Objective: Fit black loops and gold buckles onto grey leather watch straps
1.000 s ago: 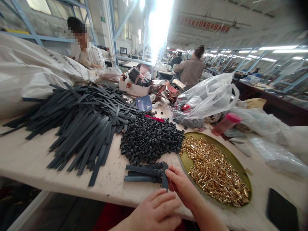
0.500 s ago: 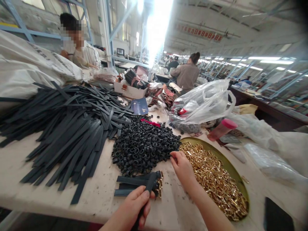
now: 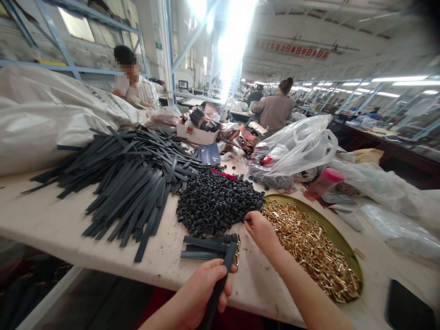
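My left hand is closed round a dark strap at the bottom centre, its upper end over a small stack of straps with gold buckles. My right hand pinches something small and dark at the right edge of a heap of black loops; it looks like one loop. Just right of that hand lies an olive tray heaped with gold buckles. A large pile of dark straps spreads over the left of the table.
Behind the heap are a blue card, a white box and a clear plastic bag. A pink-lidded jar stands beyond the tray. A black phone-like object lies front right. Two people sit further back.
The view has shifted, so the table contents appear further right. My right hand has drawn its fingers together on a small dark piece. My left hand still holds the strap, now angled more upright.
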Motion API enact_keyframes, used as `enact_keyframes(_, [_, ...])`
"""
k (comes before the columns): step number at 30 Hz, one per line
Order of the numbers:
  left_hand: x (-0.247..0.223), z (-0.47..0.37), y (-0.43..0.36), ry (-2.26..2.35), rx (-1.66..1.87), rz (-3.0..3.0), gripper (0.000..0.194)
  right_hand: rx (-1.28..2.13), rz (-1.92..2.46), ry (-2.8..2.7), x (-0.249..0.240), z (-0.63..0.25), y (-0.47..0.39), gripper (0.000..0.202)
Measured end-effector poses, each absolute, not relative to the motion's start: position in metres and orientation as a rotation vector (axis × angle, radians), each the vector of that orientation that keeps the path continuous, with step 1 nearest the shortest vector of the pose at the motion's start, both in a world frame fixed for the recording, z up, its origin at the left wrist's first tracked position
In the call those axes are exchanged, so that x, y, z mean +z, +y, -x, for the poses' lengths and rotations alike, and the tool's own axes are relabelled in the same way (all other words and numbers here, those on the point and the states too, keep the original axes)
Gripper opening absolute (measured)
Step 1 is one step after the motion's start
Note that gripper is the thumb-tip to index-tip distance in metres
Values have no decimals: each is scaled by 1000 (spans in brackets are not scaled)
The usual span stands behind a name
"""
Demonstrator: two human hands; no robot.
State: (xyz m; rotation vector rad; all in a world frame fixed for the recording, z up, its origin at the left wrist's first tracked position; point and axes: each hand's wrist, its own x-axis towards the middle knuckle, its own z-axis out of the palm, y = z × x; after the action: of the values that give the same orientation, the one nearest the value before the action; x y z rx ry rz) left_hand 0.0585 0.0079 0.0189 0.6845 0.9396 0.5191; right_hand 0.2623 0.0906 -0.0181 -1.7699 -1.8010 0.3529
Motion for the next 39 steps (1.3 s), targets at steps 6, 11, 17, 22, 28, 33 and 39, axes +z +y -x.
enact_keyframes(6, [7, -56, 0, 1084, 597, -1158, 20, 1146, 1470, -1338, -16, -220, 29, 21])
enact_keyframes(11, [7, -53, 1, 1240, 644, -1537, 25, 1715, 1079, -463, -13, -206, 0, 26])
enact_keyframes(17, [9, -52, -3, 1264, 643, -1596, 24, 1582, 1109, -494, -12, -207, -6, 27])
enact_keyframes(22, [4, -52, -6, 1298, 613, -1647, 25, 1401, 1184, -647, -21, -205, -9, 29])
enact_keyframes(28, [9, -46, 6, 1208, 336, -1784, 26, 1393, 1221, -846, -22, -211, -11, 21])
enact_keyframes(33, [17, -42, 20, 1144, 255, -1815, 26, 1454, 1213, -816, -20, -215, -6, 21])
enact_keyframes(39, [8, -49, 31, 1129, 119, -1908, 31, 1594, 1138, -662, -29, -216, 0, 28])
